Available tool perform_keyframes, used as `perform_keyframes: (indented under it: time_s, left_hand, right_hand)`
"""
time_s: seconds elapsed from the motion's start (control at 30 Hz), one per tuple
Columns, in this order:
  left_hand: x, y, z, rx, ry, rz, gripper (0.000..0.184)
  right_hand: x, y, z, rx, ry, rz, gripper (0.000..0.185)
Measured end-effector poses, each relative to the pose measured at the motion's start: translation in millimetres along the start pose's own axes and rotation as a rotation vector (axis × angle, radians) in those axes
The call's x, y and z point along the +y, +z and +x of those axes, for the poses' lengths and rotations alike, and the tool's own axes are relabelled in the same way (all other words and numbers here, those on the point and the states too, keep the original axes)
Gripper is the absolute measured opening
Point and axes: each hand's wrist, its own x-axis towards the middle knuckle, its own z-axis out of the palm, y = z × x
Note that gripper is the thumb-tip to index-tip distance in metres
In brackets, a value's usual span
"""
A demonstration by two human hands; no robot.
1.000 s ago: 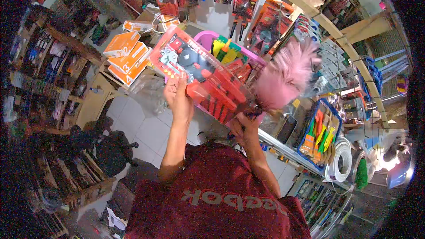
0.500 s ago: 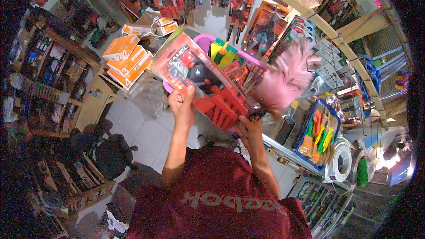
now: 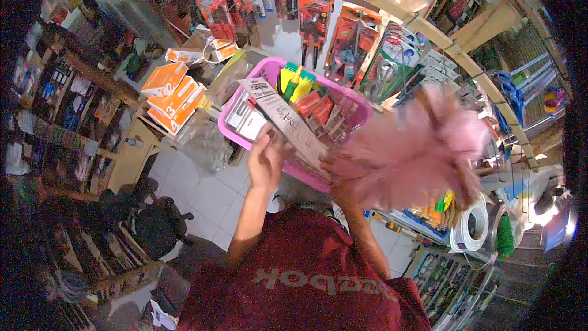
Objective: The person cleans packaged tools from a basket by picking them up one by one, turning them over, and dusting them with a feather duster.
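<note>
In front of me is a pink plastic basket (image 3: 361, 105) with packaged goods inside. A long boxed tool pack (image 3: 288, 119), its pale printed side facing up, lies slanted across the basket. My left hand (image 3: 264, 160) is at the pack's lower edge over the front rim, fingers curled against it. My right hand (image 3: 340, 179) is at the pack's right end, its fingers partly hidden by a pink feather duster (image 3: 416, 153). The duster is blurred by motion and seems gripped in that hand; its handle is hidden. A yellow-bristled brush (image 3: 294, 83) and a red package (image 3: 320, 110) lie behind the pack.
Orange boxes (image 3: 174, 98) are stacked to the left. Carded tools (image 3: 313, 21) hang from a wooden rail (image 3: 392, 6) above. A white coiled hose (image 3: 470, 225) and a green coil (image 3: 504, 236) stand at the right. Shelves line the left side.
The tool pack has come down into the basket and turned from its red front to its pale side. The feather duster has swung right and toward me. The basket shows more fully.
</note>
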Motion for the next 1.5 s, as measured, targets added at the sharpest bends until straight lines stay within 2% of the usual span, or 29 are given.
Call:
perform_keyframes:
  time_s: [0.03, 0.07, 0.13, 0.17, 0.2, 0.23, 0.27, 0.3, 0.37, 0.47, 0.53, 0.6, 0.67, 0.77, 0.8, 0.87, 0.97, 1.0, 1.1, 1.2, 1.3, 1.4, 1.5]
  left_hand:
    - [-2, 14, -5, 0.023, -0.069, -0.024, 0.042]
    - [-14, 17, -3, 0.127, 0.009, -0.016, 0.044]
    - [-24, 7, 7, 0.19, -0.157, -0.099, 0.044]
    - [-32, -5, 13, 0.219, -0.242, -0.14, 0.044]
    - [-48, -40, 24, 0.155, -0.192, -0.092, 0.042]
    - [-51, -40, 24, 0.184, -0.089, 0.008, 0.042]
    - [-55, -40, 22, 0.213, 0.017, 0.108, 0.041]
    - [-58, -40, 21, 0.244, 0.121, 0.208, 0.041]
    - [-56, -47, 19, 0.262, 0.151, 0.345, 0.041]
    - [-42, -44, 9, 0.255, 0.119, 0.447, 0.041]
    - [-33, -30, 3, 0.312, 0.131, 0.531, 0.041]
    - [-30, -28, -2, 0.235, 0.129, 0.534, 0.036]
    - [-31, -25, -10, 0.167, 0.111, 0.572, 0.032]
    - [-36, -15, -23, 0.08, 0.085, 0.818, 0.03]
    - [-39, -15, -27, 0.045, 0.101, 0.937, 0.03]
    - [-60, -52, -19, -0.272, 0.548, 1.322, 0.035]
    - [-65, -47, -25, -0.235, 0.357, 1.02, 0.036]
    - [-66, -46, -26, -0.214, 0.295, 0.92, 0.037]
    - [-62, -38, -19, -0.115, 0.223, 0.999, 0.036]
    - [-57, -30, -20, -0.091, 0.13, 0.993, 0.033]
    - [-68, -39, -22, -0.135, 0.229, 0.809, 0.031]
    - [-57, -28, -21, -0.077, 0.193, 0.967, 0.031]
    - [-60, -33, -21, -0.059, 0.156, 0.863, 0.033]
  right_hand:
    - [-2, 0, -4, -0.024, 0.1, 0.166, 0.027]
    - [-6, -1, -5, -0.061, 0.181, 0.302, 0.029]
    - [-17, -3, -8, -0.143, 0.316, 0.506, 0.031]
    - [-22, -3, -8, -0.186, 0.349, 0.533, 0.032]
    - [-28, -5, -7, -0.258, 0.359, 0.482, 0.034]
    - [-34, -8, -5, -0.333, 0.36, 0.409, 0.035]
    - [-42, -13, -3, -0.45, 0.332, 0.226, 0.036]
    - [-38, -10, -5, -0.361, 0.126, 0.135, 0.03]
    - [-30, -3, -14, -0.182, -0.278, -0.049, 0.02]
    - [-36, -24, -30, -0.25, 0.412, 0.292, 0.011]
    - [1, -22, -44, -0.033, 0.247, -0.054, 0.008]
    - [13, -30, -41, 0.13, 0.137, -0.105, 0.007]
    - [18, -39, -35, 0.241, 0.1, 0.134, 0.011]
    - [27, -44, -47, -0.075, 0.25, 0.098, 0.016]
    - [23, -40, -48, -0.157, 0.233, -0.032, 0.016]
    - [4, -26, -48, -0.321, 0.199, -0.293, 0.016]
    - [-16, -20, -46, -0.277, 0.217, -0.325, 0.018]
    - [-30, -26, -37, -0.23, 0.299, -0.238, 0.019]
    - [-36, -34, -32, -0.234, 0.331, -0.314, 0.022]
    - [-15, -23, -42, -0.087, 0.403, -0.212, 0.021]
    - [-1, -22, -53, -0.182, 0.111, -0.302, 0.022]
    - [2, -30, -42, -0.027, 0.265, -0.191, 0.02]
    - [-3, -35, -35, 0.087, 0.365, -0.163, 0.018]
